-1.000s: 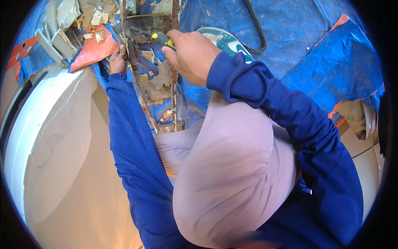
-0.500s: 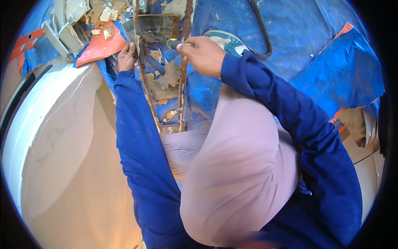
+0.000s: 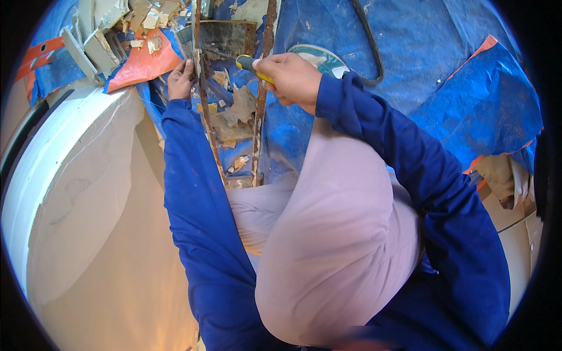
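Note:
My right hand (image 3: 293, 79) is closed around a tool with a dark and yellow handle (image 3: 247, 62). The handle's end points left over the frame, and the rest of the tool is hidden by my fingers. Below it lies a narrow frame of two rusty, paint-flecked bars (image 3: 260, 105), running away from me between my legs. At the frame's left bar (image 3: 205, 108), my left hand (image 3: 181, 80) pinches the edge, thumb and fingers together. Just beyond those fingers a thin grey piece (image 3: 185, 40) leans against the bar.
Blue plastic sheeting (image 3: 328, 23) covers the floor, with an orange underside (image 3: 149, 58) folded up. Broken grey pieces and chips (image 3: 102, 50) are heaped at the far left. A dark curved hose (image 3: 374, 50) lies beyond my shoe (image 3: 319, 55). A pale curved wall (image 3: 88, 193) stands left.
My right hand has tilted and moved slightly right, showing more of the tool's yellow handle. The frame's far end has shifted a little to the right. My left hand stays at its bar.

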